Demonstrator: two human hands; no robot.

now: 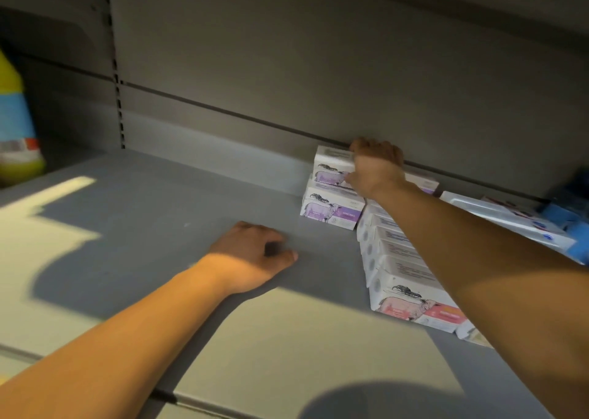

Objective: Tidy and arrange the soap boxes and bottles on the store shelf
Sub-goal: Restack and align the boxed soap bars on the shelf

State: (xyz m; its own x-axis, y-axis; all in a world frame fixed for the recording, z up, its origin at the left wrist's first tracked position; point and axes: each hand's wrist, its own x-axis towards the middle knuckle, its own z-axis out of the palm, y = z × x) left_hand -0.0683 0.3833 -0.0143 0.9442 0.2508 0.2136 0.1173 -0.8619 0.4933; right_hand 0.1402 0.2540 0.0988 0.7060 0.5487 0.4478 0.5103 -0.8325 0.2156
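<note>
The step in hand looks like stacking: the right hand (pixel 376 168) grips a white cardboard soap box with a purple sheep print (pixel 331 167), resting on a matching lower box (pixel 331 210) at the back of the grey metal shelf (pixel 159 227). Its long axis runs left to right, printed face forward. The left hand (pixel 255 254) rests loosely curled on the shelf, holding nothing. Next likely comes squaring the edges.

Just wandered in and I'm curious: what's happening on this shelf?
A person is tidying a grey store shelf. The right hand grips the upper purple-and-white soap box, stacked on a matching lower box near the back. The left hand rests on the shelf, holding nothing.
</note>
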